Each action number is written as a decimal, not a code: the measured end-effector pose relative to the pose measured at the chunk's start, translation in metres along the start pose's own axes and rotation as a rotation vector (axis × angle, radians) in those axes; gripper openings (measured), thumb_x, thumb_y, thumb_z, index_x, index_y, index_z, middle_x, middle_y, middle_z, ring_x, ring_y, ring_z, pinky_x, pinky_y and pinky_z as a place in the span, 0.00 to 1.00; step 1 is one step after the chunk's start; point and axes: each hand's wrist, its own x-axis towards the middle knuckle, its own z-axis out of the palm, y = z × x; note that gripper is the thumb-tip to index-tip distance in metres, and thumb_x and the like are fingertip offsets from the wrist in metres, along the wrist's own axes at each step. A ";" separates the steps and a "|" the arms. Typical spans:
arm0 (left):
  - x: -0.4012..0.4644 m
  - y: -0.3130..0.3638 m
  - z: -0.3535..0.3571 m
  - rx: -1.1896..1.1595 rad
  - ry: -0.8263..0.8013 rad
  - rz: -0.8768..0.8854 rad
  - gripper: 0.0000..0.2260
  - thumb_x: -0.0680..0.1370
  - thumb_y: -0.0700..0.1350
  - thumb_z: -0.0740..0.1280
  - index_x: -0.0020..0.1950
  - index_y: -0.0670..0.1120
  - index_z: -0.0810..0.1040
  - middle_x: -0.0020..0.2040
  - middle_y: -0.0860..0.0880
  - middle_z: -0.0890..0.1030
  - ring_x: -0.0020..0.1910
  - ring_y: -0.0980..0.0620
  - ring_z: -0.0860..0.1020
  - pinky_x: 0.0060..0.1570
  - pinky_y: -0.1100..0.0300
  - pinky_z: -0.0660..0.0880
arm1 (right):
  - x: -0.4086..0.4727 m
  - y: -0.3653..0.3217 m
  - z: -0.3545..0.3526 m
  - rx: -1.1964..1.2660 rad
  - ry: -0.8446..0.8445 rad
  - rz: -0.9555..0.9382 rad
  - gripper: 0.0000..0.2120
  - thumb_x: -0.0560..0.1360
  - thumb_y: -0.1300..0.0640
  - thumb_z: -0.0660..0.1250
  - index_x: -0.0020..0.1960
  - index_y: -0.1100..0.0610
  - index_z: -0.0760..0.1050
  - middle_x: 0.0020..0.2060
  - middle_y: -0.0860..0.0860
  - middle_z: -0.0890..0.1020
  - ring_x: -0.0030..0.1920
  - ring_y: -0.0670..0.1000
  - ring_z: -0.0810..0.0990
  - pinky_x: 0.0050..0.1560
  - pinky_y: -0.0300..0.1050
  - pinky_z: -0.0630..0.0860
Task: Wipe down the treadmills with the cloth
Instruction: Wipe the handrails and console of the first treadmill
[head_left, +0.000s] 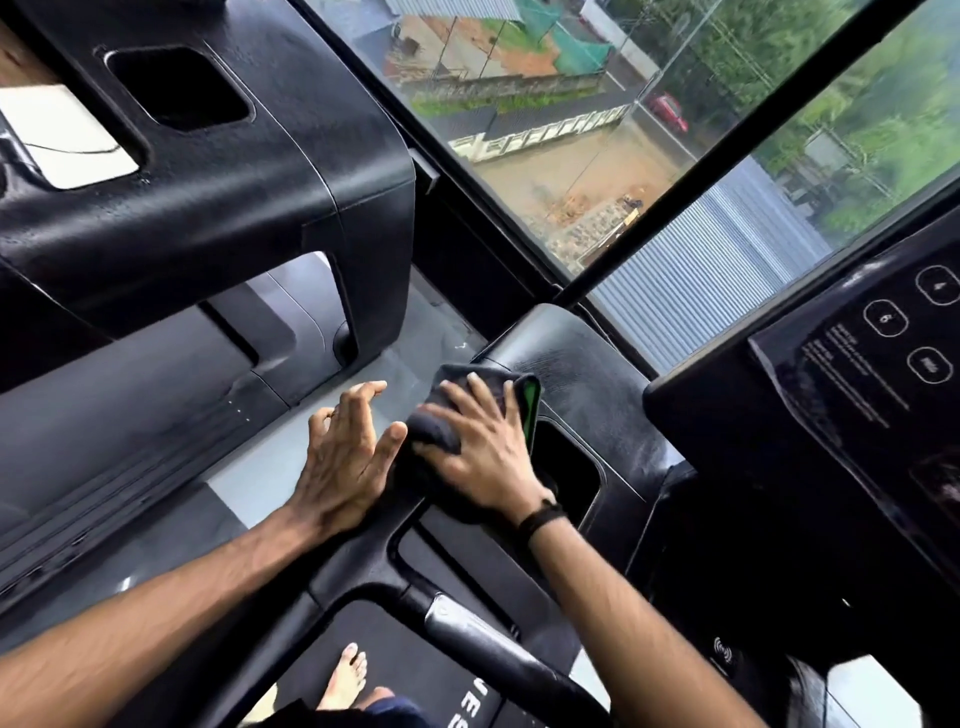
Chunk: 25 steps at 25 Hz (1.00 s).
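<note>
Daylight floods through the window (649, 156); edges warp, hands slightly blurred.

Cloth (441, 431): mostly covered by right hand (480, 452)
Console panel (878, 364) at 3 o'clock: cut by edge; print too small to read
Belt lettering (470, 701) at 6 o'clock: cut off
Bare foot (345, 678): heel hidden

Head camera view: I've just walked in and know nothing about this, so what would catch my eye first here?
First, the two bare hands at centre: the right hand presses a dark folded cloth with a green edge onto the black textured treadmill console arm, while the left hand hovers beside it with fingers spread. Next, the large window above, looking down on a wet street with a red car. At far right sits a glossy black control panel.
</note>
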 end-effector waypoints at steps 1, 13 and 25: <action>0.000 -0.001 0.000 0.013 -0.009 0.006 0.29 0.81 0.64 0.43 0.73 0.46 0.60 0.69 0.49 0.69 0.61 0.49 0.74 0.65 0.45 0.60 | 0.012 0.015 -0.005 0.007 0.003 0.076 0.27 0.74 0.31 0.57 0.70 0.37 0.69 0.77 0.46 0.64 0.79 0.54 0.50 0.75 0.65 0.36; -0.003 0.001 0.002 -0.041 -0.045 0.027 0.26 0.82 0.63 0.44 0.72 0.48 0.61 0.66 0.51 0.71 0.58 0.54 0.74 0.68 0.43 0.58 | -0.044 0.094 -0.007 0.037 0.107 0.964 0.44 0.77 0.30 0.51 0.81 0.58 0.46 0.79 0.64 0.52 0.78 0.65 0.46 0.73 0.69 0.34; 0.005 0.000 0.007 -0.023 0.037 -0.076 0.27 0.82 0.63 0.44 0.72 0.47 0.61 0.68 0.51 0.69 0.53 0.57 0.74 0.70 0.42 0.57 | 0.112 0.145 -0.029 -0.031 0.014 0.815 0.40 0.72 0.27 0.53 0.74 0.53 0.62 0.73 0.64 0.63 0.74 0.67 0.57 0.71 0.73 0.45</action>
